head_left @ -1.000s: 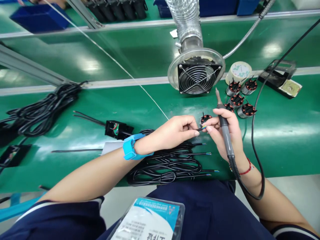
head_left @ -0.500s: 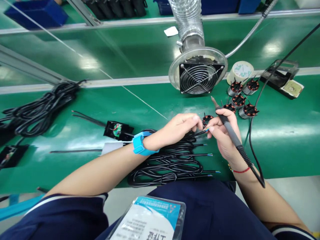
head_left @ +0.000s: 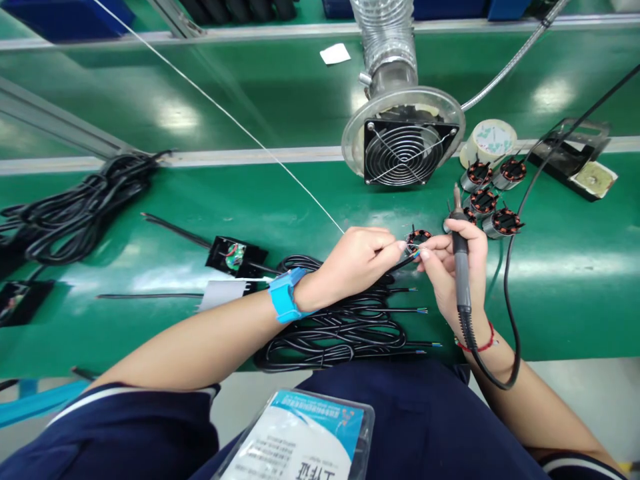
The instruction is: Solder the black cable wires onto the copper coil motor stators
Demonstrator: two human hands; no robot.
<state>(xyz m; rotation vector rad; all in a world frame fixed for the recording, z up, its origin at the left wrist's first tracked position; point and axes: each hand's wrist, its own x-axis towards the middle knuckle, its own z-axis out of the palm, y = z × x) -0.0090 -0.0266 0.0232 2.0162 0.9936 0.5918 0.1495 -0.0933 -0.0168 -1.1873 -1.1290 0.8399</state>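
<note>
In my right hand (head_left: pixel 457 273) a soldering iron (head_left: pixel 461 267) rests against the palm, tip pointing up and away from me. The thumb and fingertips of that hand pinch by the coloured wire ends of a black cable (head_left: pixel 403 262). Opposite, my left hand (head_left: pixel 357 263) is closed in a pinch on a thin pale wire, whose bright strand shows between both hands' fingertips. A long pale strand (head_left: pixel 295 177) slants down to the left hand from the upper left. Just behind the fingertips sits a wound motor stator (head_left: pixel 419 238), partly covered.
Several stators (head_left: pixel 503 222) stand beyond my right hand, near a tape roll (head_left: pixel 489 142) and an iron stand (head_left: pixel 575 160). A fume fan (head_left: pixel 410 153) hangs ahead. Coiled black cables (head_left: pixel 330 333) lie below my left forearm; an open black case (head_left: pixel 233 257) is left.
My right hand has turned the soldering iron more upright. My left fingers have closed into a tighter pinch, and a thin bright strand now shows between the hands. The long pale strand has shifted upward.
</note>
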